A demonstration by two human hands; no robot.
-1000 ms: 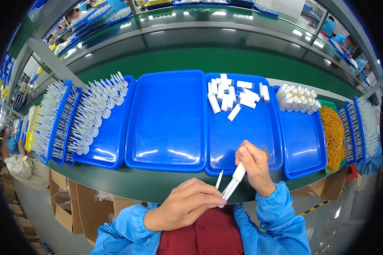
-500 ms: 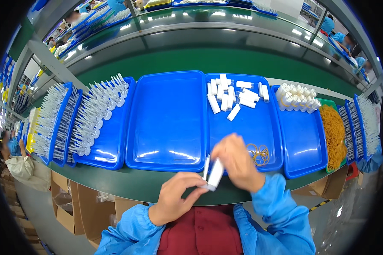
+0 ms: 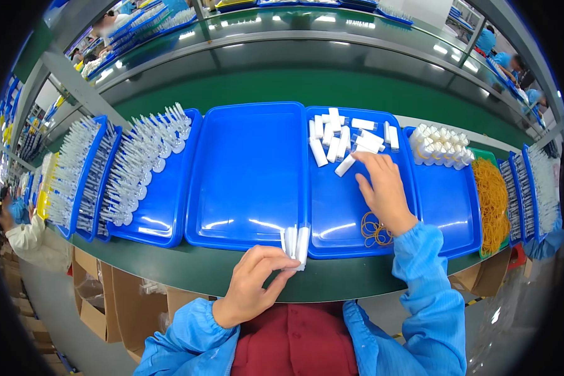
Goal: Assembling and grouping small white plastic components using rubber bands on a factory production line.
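My left hand (image 3: 254,279) pinches a few slim white tubes (image 3: 302,245) by their lower ends, and they stand upright side by side near the front edge of the bench. My right hand (image 3: 385,191) is over the blue tray (image 3: 338,207) to the right of centre, thumb and fingers apart. Its fingertips are at the near end of a loose pile of white tubes with clear ends (image 3: 333,150), closest to a slanted white tube (image 3: 344,165). Whether they touch it I cannot tell. Several tan rubber bands (image 3: 376,232) lie below this hand.
A bare blue tray (image 3: 247,175) lies left of it. Further left, a tray holds rows of clear, pointed parts with round bases (image 3: 138,169). To the right are white-capped bottles (image 3: 442,147) and a heap of rubber bands (image 3: 490,203). Cardboard boxes (image 3: 131,307) stand below the bench.
My right hand has moved away from the left hand, up and right to the pile of tubes. The tubes in my left hand now stand more upright and together.
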